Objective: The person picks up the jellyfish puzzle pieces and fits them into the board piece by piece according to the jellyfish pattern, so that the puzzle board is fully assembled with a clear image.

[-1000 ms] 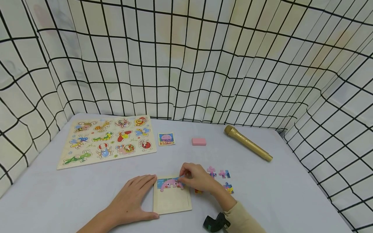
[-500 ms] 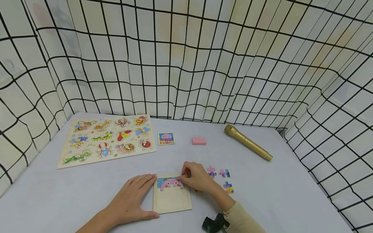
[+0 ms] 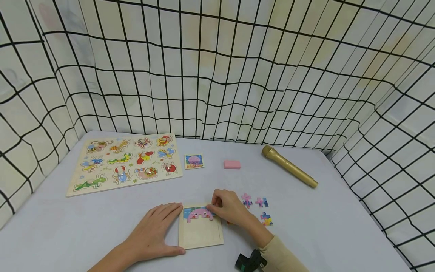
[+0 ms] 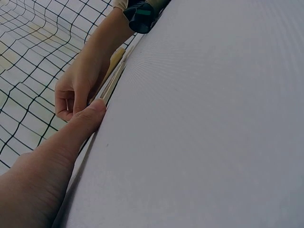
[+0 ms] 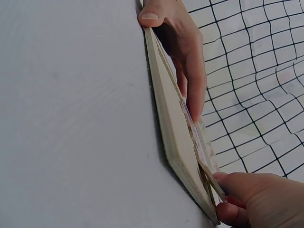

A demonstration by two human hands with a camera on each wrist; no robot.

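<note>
A square wooden puzzle tray lies at the table's front, with jigsaw pieces of a pink octopus face on blue along its far side. My left hand rests along the tray's left edge, fingers extended to the far corner and thumb at the near one. At the tray's far right corner my right hand pinches a puzzle piece between thumb and finger. That piece sits tilted in the right wrist view; from the head view the fingers mostly cover it.
Several loose puzzle pieces lie right of the tray, some partly behind the right hand. Farther back are a wooden insect puzzle board, a small octopus picture card, a pink block and a gold microphone. Black netting encloses the table.
The right hand has shifted very slightly at the tray's far right corner, still pinching the piece. The left hand has stayed in place.
</note>
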